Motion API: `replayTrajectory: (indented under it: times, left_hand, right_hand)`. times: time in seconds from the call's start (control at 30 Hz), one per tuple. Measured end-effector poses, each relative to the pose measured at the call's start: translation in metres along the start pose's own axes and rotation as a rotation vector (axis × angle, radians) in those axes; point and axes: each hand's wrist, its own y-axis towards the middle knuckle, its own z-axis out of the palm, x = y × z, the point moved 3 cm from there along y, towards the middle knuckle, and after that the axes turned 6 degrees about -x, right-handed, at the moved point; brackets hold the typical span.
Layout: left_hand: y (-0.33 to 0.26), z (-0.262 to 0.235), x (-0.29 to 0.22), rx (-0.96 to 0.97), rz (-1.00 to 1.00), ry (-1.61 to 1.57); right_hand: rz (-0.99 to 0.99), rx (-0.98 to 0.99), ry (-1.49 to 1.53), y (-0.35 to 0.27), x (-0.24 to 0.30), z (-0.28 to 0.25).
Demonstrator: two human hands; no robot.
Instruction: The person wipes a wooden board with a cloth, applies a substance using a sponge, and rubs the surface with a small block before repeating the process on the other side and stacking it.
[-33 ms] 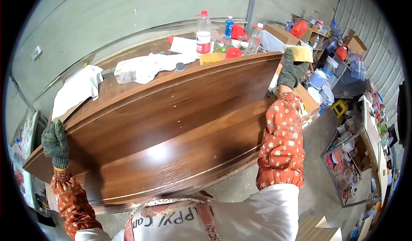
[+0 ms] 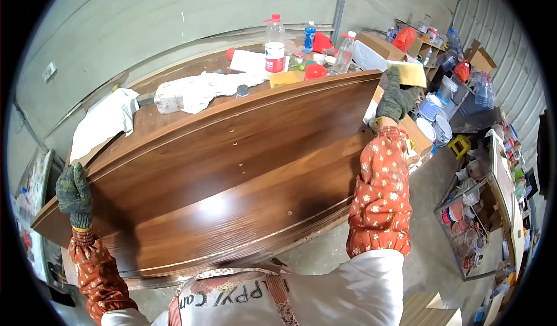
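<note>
Board: a long brown wooden board (image 2: 232,175), shiny, held tilted up over the desk (image 2: 174,73) in front of the person.
Left hand: the left hand (image 2: 74,194), in a green knit glove, has its grip closed on the board's left end.
Right hand: the right hand (image 2: 397,98), also gloved, has its grip closed on the board's far right corner, pressing a yellow sponge (image 2: 411,72) against it.
Behind the board: a white rag (image 2: 104,120), a wrapped white bundle (image 2: 191,92), a clear bottle with a red cap (image 2: 274,43), and other small bottles and red lids lie on the desk.
To the right: cardboard boxes (image 2: 383,46) and stacked white plates (image 2: 435,114) sit near the floor.
What could go wrong: the board is big and smooth, so I think it could slip from the gloves. If its far edge swings, it could knock the bottles over.
</note>
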Motion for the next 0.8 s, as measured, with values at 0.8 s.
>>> replayTrajectory:
  times: [0.8]
  left_hand:
    - [0.025, -0.025, -0.014, 0.119, -0.018, 0.050]
  right_hand:
    - [0.150, 0.194, 0.273, -0.188, 0.138, 0.041]
